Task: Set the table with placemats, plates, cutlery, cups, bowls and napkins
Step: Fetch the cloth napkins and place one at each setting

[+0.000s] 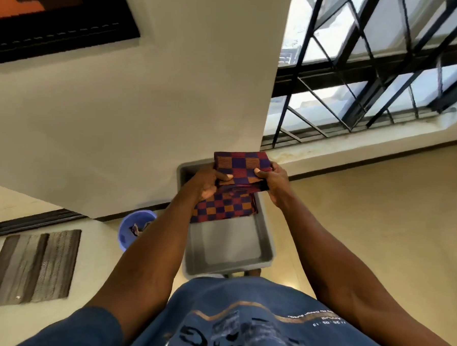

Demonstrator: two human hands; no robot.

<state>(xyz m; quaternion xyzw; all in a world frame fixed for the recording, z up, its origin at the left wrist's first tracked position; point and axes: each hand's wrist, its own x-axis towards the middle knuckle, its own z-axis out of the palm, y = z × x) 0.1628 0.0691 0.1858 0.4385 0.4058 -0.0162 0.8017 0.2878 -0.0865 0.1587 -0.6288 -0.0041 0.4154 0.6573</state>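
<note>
A folded stack of checked placemats (242, 165), purple, maroon and orange, is held above a grey plastic bin (228, 252) on the floor. My left hand (208, 182) grips the stack's left edge, thumb on top. My right hand (272, 181) grips its right edge, thumb on top. More checked cloth (224, 208) hangs or lies below the stack, over the bin's far half. The near half of the bin shows a bare grey bottom.
A blue plastic bucket (133, 231) stands left of the bin against the wall. A grey striped mat (34, 266) lies on the tiled floor at left. A barred window (373, 74) is at the upper right, a dark framed picture (58, 13) at the upper left.
</note>
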